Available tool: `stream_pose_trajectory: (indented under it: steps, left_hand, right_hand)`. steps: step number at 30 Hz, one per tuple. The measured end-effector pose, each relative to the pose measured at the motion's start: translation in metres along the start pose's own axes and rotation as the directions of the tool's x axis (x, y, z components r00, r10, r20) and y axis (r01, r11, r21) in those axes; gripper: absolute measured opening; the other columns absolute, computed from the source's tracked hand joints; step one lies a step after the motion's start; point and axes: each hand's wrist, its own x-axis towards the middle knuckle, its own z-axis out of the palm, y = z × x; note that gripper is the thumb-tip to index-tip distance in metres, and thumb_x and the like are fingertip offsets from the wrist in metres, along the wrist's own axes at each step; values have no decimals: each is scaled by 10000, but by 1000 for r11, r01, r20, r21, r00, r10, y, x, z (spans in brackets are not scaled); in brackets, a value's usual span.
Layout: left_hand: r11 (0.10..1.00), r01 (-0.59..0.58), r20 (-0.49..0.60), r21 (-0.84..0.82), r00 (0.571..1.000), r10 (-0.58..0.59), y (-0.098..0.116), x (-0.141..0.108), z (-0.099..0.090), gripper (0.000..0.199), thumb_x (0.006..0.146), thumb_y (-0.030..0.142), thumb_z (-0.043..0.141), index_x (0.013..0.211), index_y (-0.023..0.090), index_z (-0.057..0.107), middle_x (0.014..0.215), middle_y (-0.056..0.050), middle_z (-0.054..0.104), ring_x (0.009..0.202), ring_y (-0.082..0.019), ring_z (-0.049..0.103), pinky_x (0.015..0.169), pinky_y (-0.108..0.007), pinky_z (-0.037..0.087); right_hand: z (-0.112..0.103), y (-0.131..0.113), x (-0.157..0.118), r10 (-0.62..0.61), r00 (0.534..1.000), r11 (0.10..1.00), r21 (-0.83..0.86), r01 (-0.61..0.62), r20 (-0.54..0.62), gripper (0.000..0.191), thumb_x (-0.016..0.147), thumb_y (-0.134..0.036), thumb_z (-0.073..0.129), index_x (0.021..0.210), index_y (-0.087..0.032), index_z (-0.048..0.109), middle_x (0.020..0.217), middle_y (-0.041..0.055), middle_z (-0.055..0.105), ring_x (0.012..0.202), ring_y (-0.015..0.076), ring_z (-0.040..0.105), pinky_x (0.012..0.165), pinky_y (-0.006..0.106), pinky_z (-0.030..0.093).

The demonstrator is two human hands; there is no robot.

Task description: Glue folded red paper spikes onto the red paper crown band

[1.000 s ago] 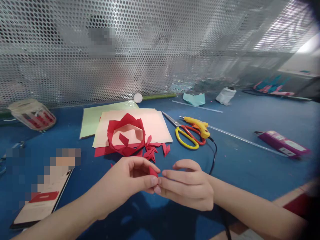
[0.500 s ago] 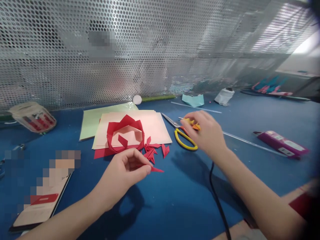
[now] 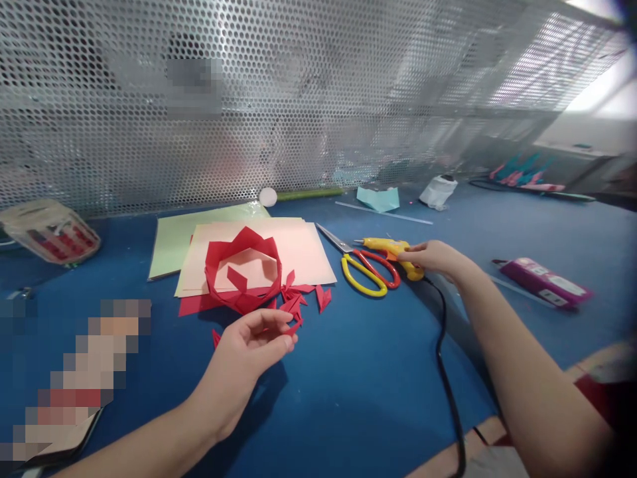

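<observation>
My left hand (image 3: 249,362) is closed in a pinch on a small folded red paper piece (image 3: 294,328), above the blue table. In front of it stands a red paper ring with pointed tips (image 3: 213,259). Several red folded paper pieces (image 3: 293,302) lie just right of the ring. My right hand (image 3: 440,260) has its fingers closed at the handle of a yellow glue gun (image 3: 385,245), which lies on the table with its nozzle to the left. Beside the gun are scissors (image 3: 365,275) with one yellow and one red handle loop.
Sheets of pale paper (image 3: 308,255) lie under the ring. A partly blurred-out phone (image 3: 64,451) is at lower left, a clear tub (image 3: 54,232) behind it. A purple packet (image 3: 542,282) lies at right. The gun's black cord (image 3: 440,358) runs toward me. A perforated metal screen (image 3: 298,99) stands behind.
My right hand has moved back to the right along the glue gun, uncovering its body and the scissors' red loop. The red piece in my left hand has turned upward. The view has shifted slightly.
</observation>
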Motion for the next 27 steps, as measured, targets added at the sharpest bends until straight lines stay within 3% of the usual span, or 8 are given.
stream_pose_trajectory:
  steps: [3,6,9,14,17,20,23,27]
  left_hand:
    - [997,57,-22,-43,998,-58,-4,0,-1,280,604,263,806,863,217,711,843,7,701,836,-107,638,815,-205,475]
    - [991,92,-19,-98,995,-94,-5,2,0,314,564,363,836,813,212,721,797,-1,711,821,-117,646,835,-221,489]
    - [985,106,6,-136,994,-106,-5,3,2,320,556,427,831,734,194,703,746,3,694,769,-108,639,800,-210,505]
    - [982,149,67,-119,988,-141,-9,4,2,366,580,449,814,761,149,710,723,-22,670,670,-105,608,618,-181,503]
    - [977,157,71,-144,986,-148,-11,7,2,323,576,426,823,661,150,677,653,9,629,555,-57,535,530,-145,457]
    - [970,147,35,-194,989,-143,-14,11,0,284,575,391,833,678,172,684,628,38,608,508,-26,478,509,-118,434]
    - [962,137,-19,-236,989,-146,-18,14,-3,320,539,365,856,776,193,727,670,32,641,587,-40,544,602,-113,482]
    - [955,155,-34,-251,985,-169,-20,15,-4,334,560,294,853,845,155,747,717,-21,685,670,-81,608,685,-141,521]
  right_hand:
    - [-5,5,0,131,978,991,-35,-127,163,360,730,-460,686,666,-109,643,675,111,624,636,206,593,584,310,408]
    - [-8,4,-1,173,949,985,-31,-171,265,268,684,-360,715,577,-127,640,603,110,607,607,218,582,574,318,378]
    - [-5,0,-1,168,951,983,21,-180,259,182,688,-246,679,543,-157,613,531,66,573,582,197,570,575,304,373]
    - [1,-8,-2,196,963,940,244,-237,184,174,732,-274,612,629,-142,567,519,78,569,521,194,569,550,321,419]
    - [-3,-14,-7,92,985,849,505,-154,145,139,776,-264,519,803,-132,552,665,86,611,581,158,592,582,293,460]
    - [-5,-23,-12,-13,998,720,693,-37,67,83,747,-230,513,779,-153,512,672,42,580,572,101,543,576,239,439]
    - [2,-31,-14,-87,996,609,791,59,-7,90,695,-239,549,695,-168,494,619,7,536,551,84,488,533,219,396]
    - [15,-44,-21,-187,980,498,853,156,-70,113,647,-246,531,737,-196,487,617,-19,555,557,106,520,556,239,425]
